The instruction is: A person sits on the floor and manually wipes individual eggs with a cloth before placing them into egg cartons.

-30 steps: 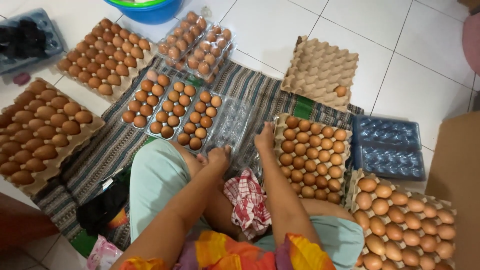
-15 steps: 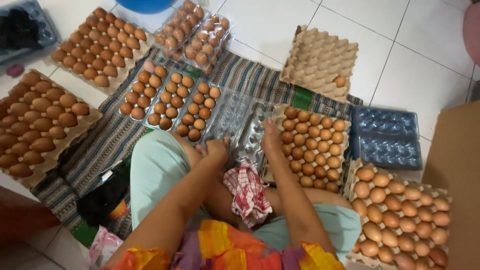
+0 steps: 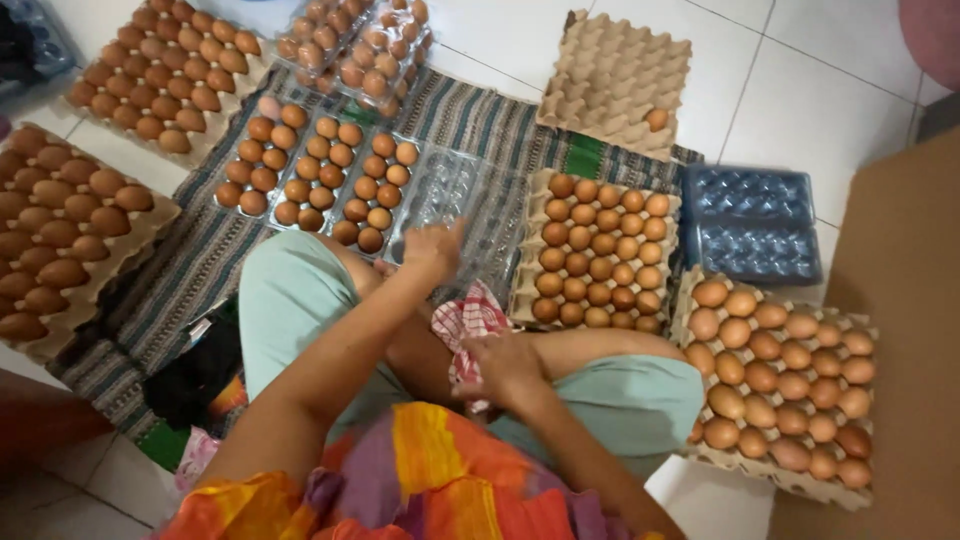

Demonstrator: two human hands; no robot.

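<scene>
Two clear cartons are filled; the empty carton waits. The left hand reaches over it, grip unclear; the right hand clutches the cloth.

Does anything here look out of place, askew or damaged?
One thing: the top cardboard tray is empty except for a single egg near its lower right corner. Other trays look full and orderly; no cracks or spills visible.

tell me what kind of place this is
Probably a home or small shop floor used for sorting eggs: white floor tiles, a striped mat, full cardboard egg trays and clear plastic cartons around a seated person.
</scene>
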